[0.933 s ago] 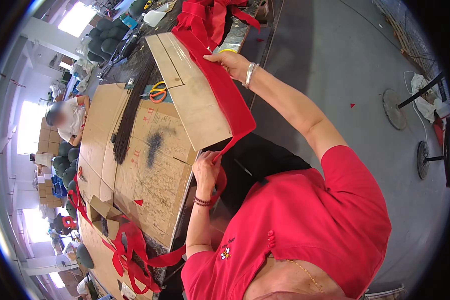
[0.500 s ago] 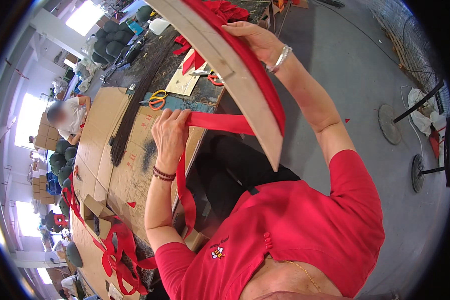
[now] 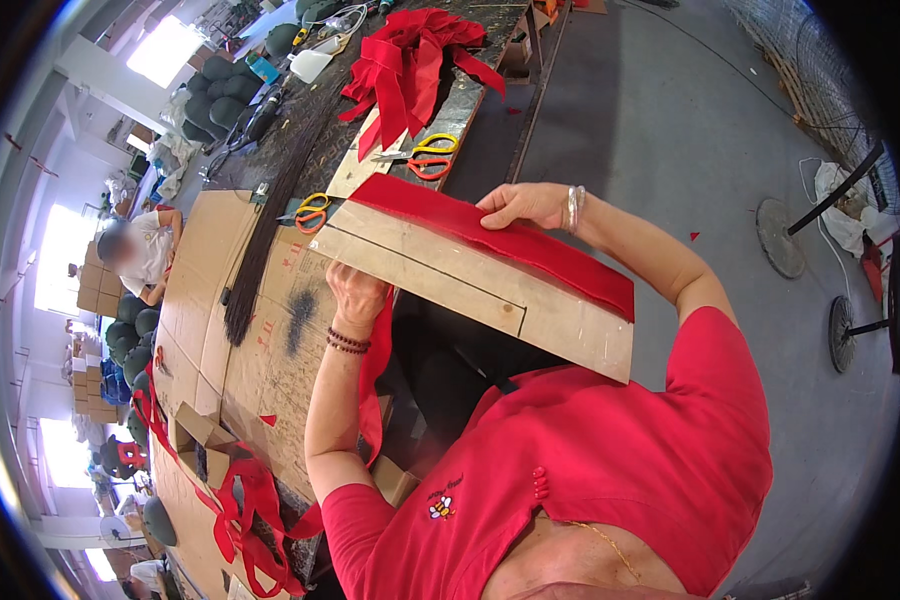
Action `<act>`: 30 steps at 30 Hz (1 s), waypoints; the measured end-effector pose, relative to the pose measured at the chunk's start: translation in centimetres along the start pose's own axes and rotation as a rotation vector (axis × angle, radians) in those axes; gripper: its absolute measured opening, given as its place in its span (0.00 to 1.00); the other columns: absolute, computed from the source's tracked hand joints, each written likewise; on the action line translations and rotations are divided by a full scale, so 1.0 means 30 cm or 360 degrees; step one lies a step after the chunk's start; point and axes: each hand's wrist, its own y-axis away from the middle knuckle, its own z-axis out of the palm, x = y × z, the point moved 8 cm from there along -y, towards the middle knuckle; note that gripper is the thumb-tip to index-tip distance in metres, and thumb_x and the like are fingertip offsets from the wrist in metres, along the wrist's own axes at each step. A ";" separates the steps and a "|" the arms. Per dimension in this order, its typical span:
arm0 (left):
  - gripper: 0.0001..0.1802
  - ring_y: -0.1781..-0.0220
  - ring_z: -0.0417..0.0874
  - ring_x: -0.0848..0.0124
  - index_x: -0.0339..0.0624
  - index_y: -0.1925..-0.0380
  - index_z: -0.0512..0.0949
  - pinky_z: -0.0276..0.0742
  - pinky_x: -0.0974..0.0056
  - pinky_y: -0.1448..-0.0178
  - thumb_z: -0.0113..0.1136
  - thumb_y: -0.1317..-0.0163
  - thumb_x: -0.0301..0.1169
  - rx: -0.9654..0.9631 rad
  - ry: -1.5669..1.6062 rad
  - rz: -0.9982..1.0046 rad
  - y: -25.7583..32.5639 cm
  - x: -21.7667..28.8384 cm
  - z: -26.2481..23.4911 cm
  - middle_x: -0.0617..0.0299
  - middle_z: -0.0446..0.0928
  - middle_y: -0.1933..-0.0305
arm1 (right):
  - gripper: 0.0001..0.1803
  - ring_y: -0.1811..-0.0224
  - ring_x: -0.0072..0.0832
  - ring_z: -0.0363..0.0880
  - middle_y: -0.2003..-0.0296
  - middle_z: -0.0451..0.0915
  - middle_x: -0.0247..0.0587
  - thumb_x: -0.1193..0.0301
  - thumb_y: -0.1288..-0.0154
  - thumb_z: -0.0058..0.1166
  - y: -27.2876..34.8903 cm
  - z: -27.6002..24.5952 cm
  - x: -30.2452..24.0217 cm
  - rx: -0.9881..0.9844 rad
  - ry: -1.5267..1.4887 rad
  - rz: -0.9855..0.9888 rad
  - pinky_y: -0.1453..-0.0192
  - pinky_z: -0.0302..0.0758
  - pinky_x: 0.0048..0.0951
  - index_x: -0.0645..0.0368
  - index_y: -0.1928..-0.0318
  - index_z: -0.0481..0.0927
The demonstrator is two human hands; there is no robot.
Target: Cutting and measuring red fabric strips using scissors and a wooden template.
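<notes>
A pale wooden board with a black line drawn on it is tilted in front of me. Red fabric covers its far edge. My right hand is closed over that edge, thumb on the fabric, its other fingers hidden behind. At the board's near left edge, my left hand is closed on a red fabric strip, which hangs down beside my forearm. The board hides part of the left fingers. Just left of the board lie orange-and-yellow-handled scissors.
A heap of red fabric strips lies at the far end of the table, with a second pair of scissors nearer. Dark thin rods rest on cardboard. More red strips and a small open box are at lower left.
The board has come down and nearer, turning so its marked flat face shows. My right hand has lowered with it. The left hand has moved slightly down, now at the board's near edge.
</notes>
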 end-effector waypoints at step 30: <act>0.13 0.64 0.83 0.61 0.44 0.62 0.81 0.77 0.61 0.60 0.63 0.50 0.27 -0.2471 0.0283 -0.0537 0.334 -0.104 0.039 0.58 0.82 0.65 | 0.27 0.67 0.21 0.82 0.63 0.84 0.40 0.62 0.53 0.70 0.148 -0.172 -0.186 -0.0274 0.0073 -0.0456 0.61 0.78 0.20 0.70 0.57 0.80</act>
